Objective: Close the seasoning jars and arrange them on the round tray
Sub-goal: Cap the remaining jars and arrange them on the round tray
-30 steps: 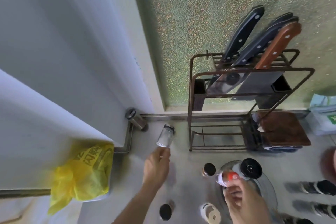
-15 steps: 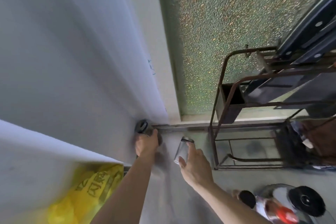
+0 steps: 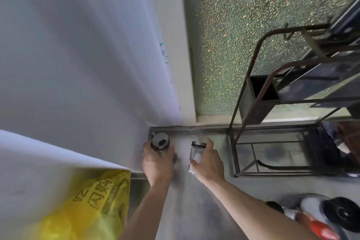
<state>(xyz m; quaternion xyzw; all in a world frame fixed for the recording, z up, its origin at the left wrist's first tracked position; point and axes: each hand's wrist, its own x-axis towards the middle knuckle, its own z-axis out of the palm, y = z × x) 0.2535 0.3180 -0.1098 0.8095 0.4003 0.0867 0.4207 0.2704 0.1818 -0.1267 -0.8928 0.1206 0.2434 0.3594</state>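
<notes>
While the left hand (image 3: 157, 161) wraps a seasoning jar (image 3: 160, 141) in the counter (image 3: 194, 210) corner, the right hand (image 3: 209, 163) clasps a clear jar (image 3: 196, 154) just beside it.

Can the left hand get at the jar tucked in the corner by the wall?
Yes, apparently: the left hand is already wrapped around the corner jar, nothing between them.

Place: I'm in a home kitchen.
Far right: my knife rack (image 3: 292, 91) on the steel bench (image 3: 194, 210).
Behind: pebbled window glass (image 3: 253, 15).
Near right: seasoning jars (image 3: 331, 214).
</notes>
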